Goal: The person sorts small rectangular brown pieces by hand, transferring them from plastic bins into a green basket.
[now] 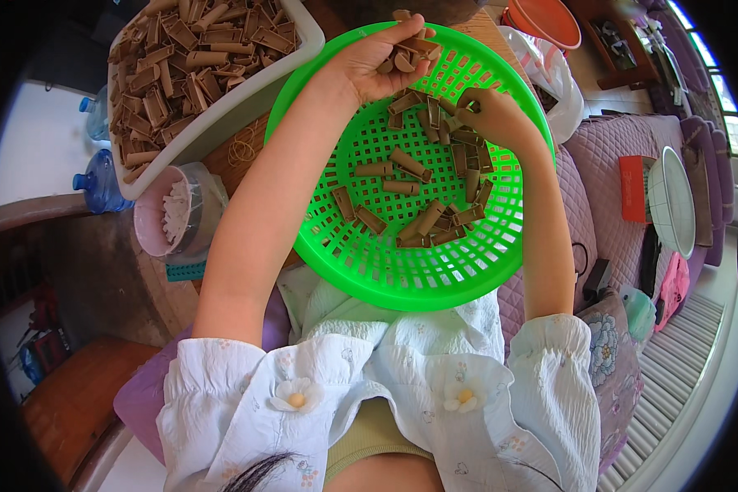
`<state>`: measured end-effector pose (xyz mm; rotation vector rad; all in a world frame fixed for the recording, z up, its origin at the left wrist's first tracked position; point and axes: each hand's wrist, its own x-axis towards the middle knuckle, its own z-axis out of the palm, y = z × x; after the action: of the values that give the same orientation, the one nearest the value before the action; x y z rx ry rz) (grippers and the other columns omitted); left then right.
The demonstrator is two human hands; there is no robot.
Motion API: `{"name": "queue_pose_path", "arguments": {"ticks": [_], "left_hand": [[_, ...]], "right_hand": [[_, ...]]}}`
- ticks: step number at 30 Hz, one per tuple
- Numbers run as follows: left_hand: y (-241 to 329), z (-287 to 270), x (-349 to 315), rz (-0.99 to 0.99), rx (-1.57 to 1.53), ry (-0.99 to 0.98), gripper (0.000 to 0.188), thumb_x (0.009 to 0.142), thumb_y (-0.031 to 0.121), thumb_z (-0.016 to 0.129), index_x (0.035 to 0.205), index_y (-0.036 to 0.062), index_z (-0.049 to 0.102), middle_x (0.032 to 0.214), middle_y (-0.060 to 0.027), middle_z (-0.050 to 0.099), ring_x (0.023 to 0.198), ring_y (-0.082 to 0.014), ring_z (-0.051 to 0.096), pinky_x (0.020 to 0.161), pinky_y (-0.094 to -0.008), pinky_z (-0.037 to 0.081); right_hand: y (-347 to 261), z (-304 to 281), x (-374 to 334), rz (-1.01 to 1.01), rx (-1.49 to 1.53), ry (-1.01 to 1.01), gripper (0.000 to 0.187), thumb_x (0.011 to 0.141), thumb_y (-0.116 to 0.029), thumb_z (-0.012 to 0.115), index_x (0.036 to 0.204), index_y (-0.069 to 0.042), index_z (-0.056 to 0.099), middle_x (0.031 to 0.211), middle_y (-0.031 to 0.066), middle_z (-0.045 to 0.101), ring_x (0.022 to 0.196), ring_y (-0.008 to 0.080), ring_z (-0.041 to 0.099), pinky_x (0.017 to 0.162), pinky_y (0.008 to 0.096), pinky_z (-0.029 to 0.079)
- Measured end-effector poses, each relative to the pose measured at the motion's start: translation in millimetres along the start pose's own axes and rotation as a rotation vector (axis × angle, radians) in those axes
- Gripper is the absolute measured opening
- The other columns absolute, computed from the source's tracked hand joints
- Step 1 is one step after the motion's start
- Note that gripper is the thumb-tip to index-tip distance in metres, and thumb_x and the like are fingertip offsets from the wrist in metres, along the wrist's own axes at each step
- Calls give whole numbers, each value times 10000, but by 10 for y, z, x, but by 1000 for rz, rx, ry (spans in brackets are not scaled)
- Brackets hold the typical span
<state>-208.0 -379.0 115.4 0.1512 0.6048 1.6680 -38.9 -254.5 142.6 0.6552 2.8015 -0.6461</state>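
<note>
A round bright green plastic basket (pixel 402 297) with a slotted wall rests over my lap. Several short brown trough-shaped pieces (pixel 401 187) lie scattered on its bottom, most of them toward the right side and the near edge. Over the basket's far rim, my left hand (pixel 377 64) is closed around a small bunch of brown pieces (pixel 419 47), their ends sticking out past the fingers. Inside the right part of the basket, my right hand (pixel 500 123) has its fingers curled and pinched together beside a cluster of pieces. What lies between those fingertips is hidden.
At far left a white tub (pixel 307 31) is heaped with more brown pieces. Below it stands a pink bucket (pixel 152 215) with white bits inside. Blue water bottles (pixel 100 182) stand further left. To the right are a white plastic bag (pixel 566 94) and a quilted purple sofa (pixel 623 148).
</note>
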Motion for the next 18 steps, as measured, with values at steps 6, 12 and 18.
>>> {"name": "queue_pose_path", "arguments": {"ticks": [6, 12, 18], "left_hand": [[-35, 193, -91, 28, 25, 38, 281, 808, 265, 640, 902, 15, 550, 850, -93, 592, 777, -205, 595, 579, -269, 562], [-4, 267, -181, 97, -23, -117, 625, 844, 580, 403, 984, -13, 541, 845, -170, 582, 807, -303, 611, 613, -395, 564], [9, 208, -203, 138, -180, -168, 643, 878, 570, 306, 954, -19, 550, 851, -169, 582, 823, -333, 607, 618, -392, 574]], "right_hand": [[-43, -29, -22, 15, 37, 96, 353, 777, -354, 601, 957, -52, 635, 781, 159, 638, 726, 296, 623, 667, 384, 489], [-57, -22, -21, 3, 65, 128, 261, 768, -242, 585, 947, -56, 624, 771, 158, 625, 710, 286, 605, 653, 365, 465], [-71, -27, -15, -17, 86, 112, 335, 786, -337, 599, 981, -67, 630, 793, 149, 638, 726, 289, 618, 663, 383, 479]]}}
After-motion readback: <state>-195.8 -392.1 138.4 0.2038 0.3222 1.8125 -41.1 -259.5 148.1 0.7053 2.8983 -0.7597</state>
